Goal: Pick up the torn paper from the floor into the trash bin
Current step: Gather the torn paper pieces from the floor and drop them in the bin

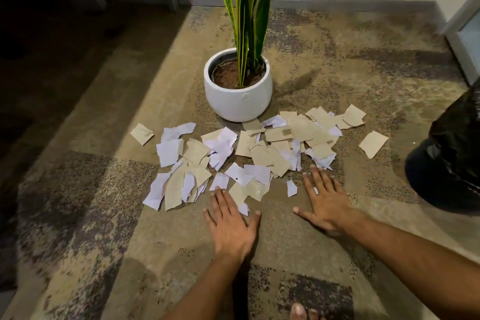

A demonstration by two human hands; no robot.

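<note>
So the person has both hands flat on the patterned carpet (337, 73), palms down, fingers spread wide; neither one has hold of anything. The left hand (230, 226) sits at the near edge of the torn paper (249, 153), its fingertips touching a couple of the closest scraps, with one small white bit poking out by the index finger; the right hand (326, 201) is planted just right of that, fingertips reaching the white pieces at the near right of the pile, and a small loose scrap (291, 188) lies between the two hands.

The paper is a wide scatter of beige and white pieces spread across the floor in front of a white plant pot (237, 96); the far edge of the mess runs right up against the pot's base. A snake plant (246, 8) stands upright in it (long green leaves with yellow edges). One beige piece (142, 133) lies apart on the left, another (373, 143) apart on the right.

The trash bin (452, 161), lined with a black bag, is at the right edge of the view, near the right end of the scatter but not touching it; only part of it shows. A bare toe (298, 312) pokes in at the bottom.
</note>
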